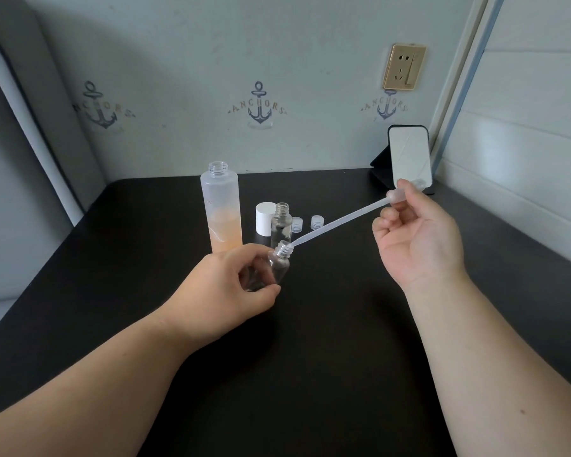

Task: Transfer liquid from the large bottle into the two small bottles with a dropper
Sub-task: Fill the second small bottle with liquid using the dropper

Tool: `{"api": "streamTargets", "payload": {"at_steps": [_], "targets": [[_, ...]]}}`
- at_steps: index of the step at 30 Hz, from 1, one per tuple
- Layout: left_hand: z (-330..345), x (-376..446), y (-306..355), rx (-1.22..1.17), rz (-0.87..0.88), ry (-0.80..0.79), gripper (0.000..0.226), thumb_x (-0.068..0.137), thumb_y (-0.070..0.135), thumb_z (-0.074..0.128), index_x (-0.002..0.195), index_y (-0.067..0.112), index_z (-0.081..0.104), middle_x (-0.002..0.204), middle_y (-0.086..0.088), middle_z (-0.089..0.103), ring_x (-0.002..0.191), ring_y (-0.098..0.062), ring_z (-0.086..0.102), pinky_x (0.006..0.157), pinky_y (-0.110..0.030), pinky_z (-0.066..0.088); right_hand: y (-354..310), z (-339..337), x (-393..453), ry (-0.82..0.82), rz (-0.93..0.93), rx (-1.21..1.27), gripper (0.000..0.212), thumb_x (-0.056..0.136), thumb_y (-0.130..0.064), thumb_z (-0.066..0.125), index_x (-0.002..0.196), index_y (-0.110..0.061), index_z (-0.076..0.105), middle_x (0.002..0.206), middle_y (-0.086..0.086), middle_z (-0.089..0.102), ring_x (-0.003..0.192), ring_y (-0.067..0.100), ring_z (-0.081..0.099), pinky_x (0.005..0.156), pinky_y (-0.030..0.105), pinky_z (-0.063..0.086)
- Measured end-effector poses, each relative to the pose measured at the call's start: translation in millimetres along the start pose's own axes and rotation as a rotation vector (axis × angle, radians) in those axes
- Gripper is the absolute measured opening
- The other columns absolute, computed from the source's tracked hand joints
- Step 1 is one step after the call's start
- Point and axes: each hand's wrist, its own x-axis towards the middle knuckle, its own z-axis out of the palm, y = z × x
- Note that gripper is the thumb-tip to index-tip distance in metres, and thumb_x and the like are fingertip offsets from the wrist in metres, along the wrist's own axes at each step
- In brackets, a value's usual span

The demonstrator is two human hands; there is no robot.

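My left hand [225,288] grips a small clear bottle [276,267], tilted with its open threaded neck pointing up and right. My right hand [416,239] pinches the bulb of a translucent plastic dropper [340,222]; its tip sits in the tilted bottle's mouth. The large frosted bottle [221,209] stands uncapped behind my left hand, holding orange liquid up to about half its height. A second small clear bottle [281,224] stands upright and open just right of it.
A white cap [265,217] stands behind the second small bottle, and two small clear caps [297,224] [317,222] lie to its right. A phone on a black stand [409,158] leans at the back right. The black table [310,357] meets walls at the back and right.
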Motion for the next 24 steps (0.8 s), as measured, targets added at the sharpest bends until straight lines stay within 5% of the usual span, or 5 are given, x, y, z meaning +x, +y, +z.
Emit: {"api": "streamTargets", "payload": {"at_steps": [8,14,17,20,24], "targets": [[-1.1,-0.4,2.5,-0.068,-0.032,-0.052,0.027,0.082,0.028,0.077,0.103,0.036,0.062,0.096,0.029,0.072,0.092,-0.006,0.069,0.081,-0.017,0.051,-2.1,0.1,-1.6,0.081,-0.003,0.113,0.013,0.094,-0.009,0.066,0.105,-0.003,0.070,0.075,0.003,0.068,0.060,0.013,0.059,0.059,0.023,0.048],[-0.9,0.0,0.8,-0.028,-0.070,-0.071,0.029,0.079,0.040,0.077,0.104,0.034,0.064,0.097,0.005,0.074,0.083,-0.014,0.068,0.079,-0.042,0.056,-0.8,0.0,-2.2,0.082,0.026,0.110,0.015,0.094,-0.010,0.067,0.106,-0.002,0.070,0.078,0.004,0.068,0.061,0.014,0.059,0.059,0.023,0.048],[-4.4,-2.5,0.2,-0.066,-0.045,-0.054,0.035,0.080,0.037,0.080,0.111,0.042,0.063,0.094,0.005,0.073,0.083,-0.015,0.067,0.077,-0.033,0.056,-0.6,-0.4,-1.7,0.080,0.031,0.110,0.015,0.094,-0.011,0.067,0.106,-0.003,0.070,0.078,0.004,0.068,0.061,0.013,0.059,0.058,0.023,0.048],[-9.2,-5.5,1.6,-0.228,0.010,0.095,0.027,0.085,0.028,0.070,0.111,0.034,0.068,0.094,0.010,0.072,0.075,-0.014,0.064,0.067,-0.025,0.052,-0.4,-0.8,-1.5,0.080,0.037,0.113,0.015,0.094,-0.011,0.068,0.106,-0.003,0.071,0.079,0.004,0.069,0.061,0.014,0.059,0.059,0.023,0.048],[-13.6,-7.5,1.8,-0.368,-0.028,0.535,0.018,0.085,0.023,0.055,0.096,0.030,0.067,0.085,0.008,0.070,0.071,-0.007,0.061,0.065,-0.022,0.049,-0.2,-1.9,-1.4,0.070,0.032,0.106,0.018,0.095,-0.012,0.067,0.111,-0.004,0.068,0.078,0.003,0.068,0.062,0.013,0.060,0.061,0.023,0.048]]}}
